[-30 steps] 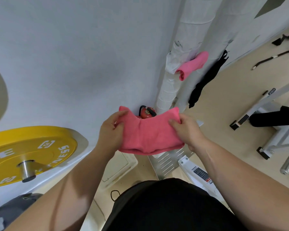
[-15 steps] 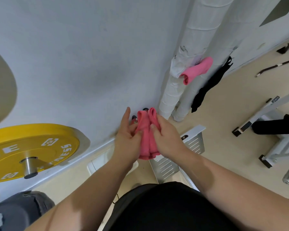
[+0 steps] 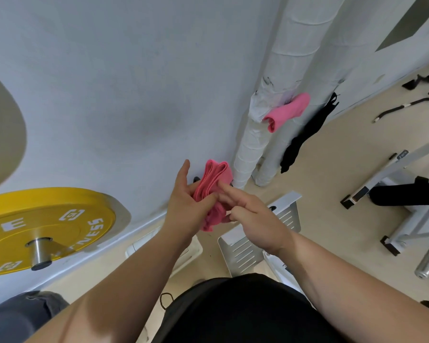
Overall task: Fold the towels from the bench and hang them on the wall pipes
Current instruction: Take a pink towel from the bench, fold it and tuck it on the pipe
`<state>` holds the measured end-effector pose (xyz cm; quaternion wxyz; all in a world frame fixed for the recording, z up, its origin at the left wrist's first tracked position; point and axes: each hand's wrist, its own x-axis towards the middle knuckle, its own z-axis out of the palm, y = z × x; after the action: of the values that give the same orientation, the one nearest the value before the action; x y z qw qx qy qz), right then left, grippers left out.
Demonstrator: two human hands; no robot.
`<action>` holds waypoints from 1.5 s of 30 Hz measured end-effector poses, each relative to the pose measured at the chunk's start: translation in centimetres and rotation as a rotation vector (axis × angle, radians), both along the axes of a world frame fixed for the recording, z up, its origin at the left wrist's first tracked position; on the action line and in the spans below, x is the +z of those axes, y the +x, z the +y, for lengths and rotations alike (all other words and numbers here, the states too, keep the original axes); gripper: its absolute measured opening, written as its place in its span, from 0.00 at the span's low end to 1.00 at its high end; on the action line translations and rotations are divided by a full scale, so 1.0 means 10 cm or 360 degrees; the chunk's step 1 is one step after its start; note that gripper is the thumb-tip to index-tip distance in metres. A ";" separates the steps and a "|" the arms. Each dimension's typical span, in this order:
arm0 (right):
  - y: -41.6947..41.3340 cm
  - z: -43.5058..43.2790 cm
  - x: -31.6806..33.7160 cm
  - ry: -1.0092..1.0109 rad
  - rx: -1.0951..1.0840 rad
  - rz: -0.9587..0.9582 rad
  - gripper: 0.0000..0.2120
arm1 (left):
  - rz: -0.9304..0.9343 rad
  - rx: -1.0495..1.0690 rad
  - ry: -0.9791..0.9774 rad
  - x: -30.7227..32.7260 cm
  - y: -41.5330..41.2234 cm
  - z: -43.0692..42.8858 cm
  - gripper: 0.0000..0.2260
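Evidently the folding was nearly done: the left hand [image 3: 188,206] gripped the folded pink towel [image 3: 217,178] in mid-air, the right hand [image 3: 250,214] pinching its lower edge. Next, it needed draping over the wall pipes [image 3: 255,144].

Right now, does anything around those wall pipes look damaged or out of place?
Yes: the white wrapping on the nearer pipe is torn and peeling beside the hung pink towel. A black cloth dangles loose farther right. The held folded pink towel looks fine.
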<state>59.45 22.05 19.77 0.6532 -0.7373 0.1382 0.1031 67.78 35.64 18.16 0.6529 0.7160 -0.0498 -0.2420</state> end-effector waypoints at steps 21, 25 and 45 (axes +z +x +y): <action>-0.17 -0.95 0.05 -0.0180 -0.0521 -0.0025 0.33 | 0.0782 -0.0605 -0.0485 -0.17 0.23 -0.28 0.32; -0.22 -1.22 0.03 -0.0144 -0.0772 -0.0062 0.32 | 0.0575 -0.0353 -0.0394 -0.14 0.04 -0.60 0.28; -0.18 -3.32 0.72 -0.0659 0.0076 -0.0474 0.37 | -0.0683 -0.0245 0.0338 0.85 -0.31 -2.51 0.36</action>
<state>57.65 -11.13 27.01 0.4989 -0.8654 0.0412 -0.0216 64.64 10.56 26.70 0.5281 0.8096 -0.2160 -0.1374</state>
